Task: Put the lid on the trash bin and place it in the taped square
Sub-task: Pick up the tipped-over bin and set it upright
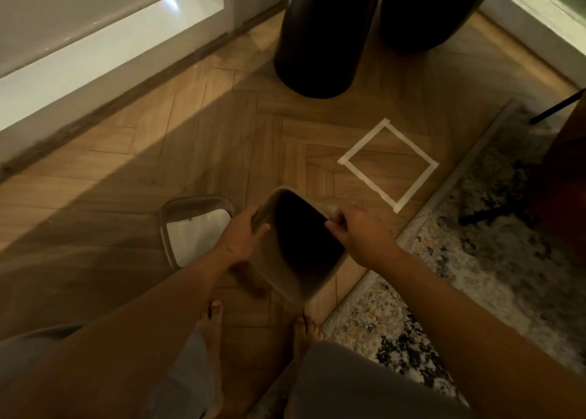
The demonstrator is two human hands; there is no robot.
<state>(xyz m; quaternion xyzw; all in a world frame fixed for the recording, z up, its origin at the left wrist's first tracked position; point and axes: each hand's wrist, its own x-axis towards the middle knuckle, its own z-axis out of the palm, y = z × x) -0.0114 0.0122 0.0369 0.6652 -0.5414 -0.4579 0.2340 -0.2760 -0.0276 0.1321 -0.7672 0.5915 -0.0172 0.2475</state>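
Observation:
A small beige trash bin (279, 269) with a dark open mouth is held over the wooden floor just in front of my feet. My left hand (245, 234) grips its left rim and my right hand (358, 234) grips its right rim. The bin's lid (193, 228), a grey frame with a pale flap, lies flat on the floor to the bin's left, partly behind my left wrist. The taped square (388, 161), outlined in pale tape, is on the floor ahead and to the right, with nothing inside it.
A tall black cylinder (317, 37) and a second dark rounded object (428, 12) stand beyond the square. A speckled rug (475, 260) borders the floor on the right, with dark furniture legs (494, 217) on it. White cabinets (95, 53) line the left.

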